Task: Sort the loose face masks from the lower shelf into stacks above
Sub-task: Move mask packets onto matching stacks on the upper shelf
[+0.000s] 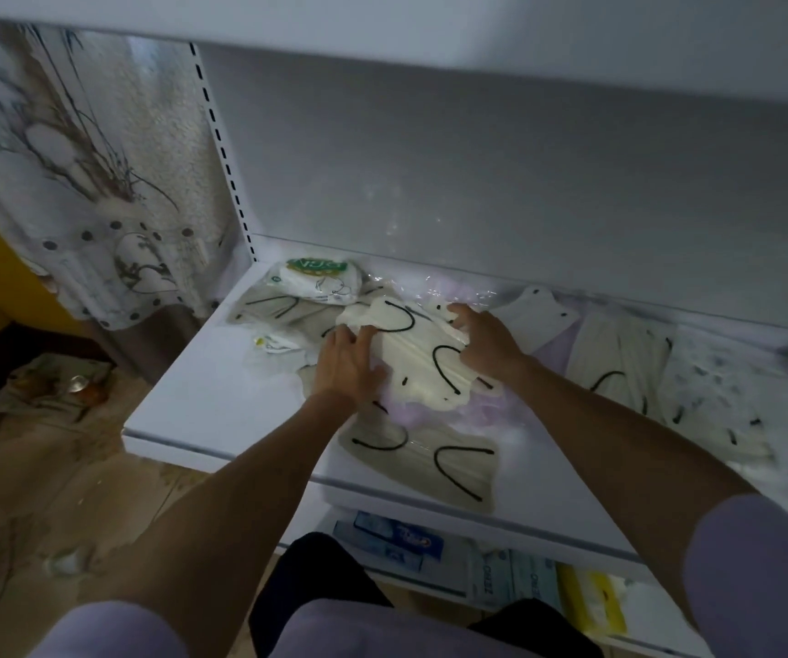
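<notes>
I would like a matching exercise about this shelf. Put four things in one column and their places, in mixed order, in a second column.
Things:
1. green-labelled packet
2. cream mask packet
3. beige mask packet
4. blue box

Places:
A. at the front edge of the shelf
B. beneath that shelf
C. at its back left corner
D. between the left hand and the right hand

Pairs: 1-C, 2-D, 3-A, 4-B

Arms outstretched, left grip [349, 360] and right grip [482, 344] curled.
</notes>
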A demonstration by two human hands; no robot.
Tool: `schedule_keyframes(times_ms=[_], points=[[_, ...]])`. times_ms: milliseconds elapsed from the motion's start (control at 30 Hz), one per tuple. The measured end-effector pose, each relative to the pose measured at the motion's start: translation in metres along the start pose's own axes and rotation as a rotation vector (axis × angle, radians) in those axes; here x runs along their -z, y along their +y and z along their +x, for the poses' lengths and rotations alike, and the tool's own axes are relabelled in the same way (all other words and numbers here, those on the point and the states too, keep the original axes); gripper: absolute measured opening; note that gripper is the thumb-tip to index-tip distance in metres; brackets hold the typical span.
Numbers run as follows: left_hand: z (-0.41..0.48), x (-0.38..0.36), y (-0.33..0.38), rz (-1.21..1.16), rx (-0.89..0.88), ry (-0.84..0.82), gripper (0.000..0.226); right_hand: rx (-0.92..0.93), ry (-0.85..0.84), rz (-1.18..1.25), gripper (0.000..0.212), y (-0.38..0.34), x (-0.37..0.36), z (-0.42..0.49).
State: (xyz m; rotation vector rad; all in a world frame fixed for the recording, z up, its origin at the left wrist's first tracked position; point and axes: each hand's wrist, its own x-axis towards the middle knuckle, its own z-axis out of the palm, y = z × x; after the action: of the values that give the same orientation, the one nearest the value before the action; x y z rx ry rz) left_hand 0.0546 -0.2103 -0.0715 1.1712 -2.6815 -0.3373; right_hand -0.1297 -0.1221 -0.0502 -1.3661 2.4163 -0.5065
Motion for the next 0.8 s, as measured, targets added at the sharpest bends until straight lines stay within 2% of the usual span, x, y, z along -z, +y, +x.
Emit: schedule_keyframes(times_ms=[100, 167, 267, 333, 433, 467, 600, 667, 800], points=[[0.0, -0.001, -0.003, 0.108, 0.008, -0.023, 0.047, -0.11, -0.099, 0.057, 0.078, -0.002, -0.002, 0.007], [0.0, -0.005, -0.003, 0.107, 0.01, -0.036, 0.05, -0.184, -0.195, 0.102, 0.088, -0.001, -0.001, 0.009], [-0.003, -0.009, 0.0, 0.108, -0.015, -0.069, 0.055, -0.156, -0.19, 0.132, 0.094, -0.001, 0.001, 0.006], [-0.004, -0.009, 0.002, 0.134, -0.037, -0.067, 0.056, -0.14, -0.173, 0.173, 0.076, 0.0, 0.003, 0.003], [-0.005, -0.008, 0.008, 0.134, -0.045, -0.102, 0.059, -0.107, -0.208, 0.222, 0.03, 0.001, 0.009, -0.008], [-0.006, -0.008, 0.01, 0.136, -0.036, -0.129, 0.062, -0.096, -0.217, 0.237, 0.026, 0.0, 0.01, -0.011], [-0.014, -0.009, 0.012, 0.135, -0.007, -0.151, 0.066, -0.025, -0.225, 0.204, 0.033, -0.006, 0.014, -0.017], [-0.017, -0.01, 0.009, 0.104, -0.015, -0.083, 0.068, -0.012, -0.231, 0.146, 0.032, -0.007, 0.013, -0.015], [-0.018, -0.004, -0.004, -0.162, 0.057, 0.21, 0.082, 0.053, -0.16, 0.097, 0.03, -0.012, 0.011, -0.015]])
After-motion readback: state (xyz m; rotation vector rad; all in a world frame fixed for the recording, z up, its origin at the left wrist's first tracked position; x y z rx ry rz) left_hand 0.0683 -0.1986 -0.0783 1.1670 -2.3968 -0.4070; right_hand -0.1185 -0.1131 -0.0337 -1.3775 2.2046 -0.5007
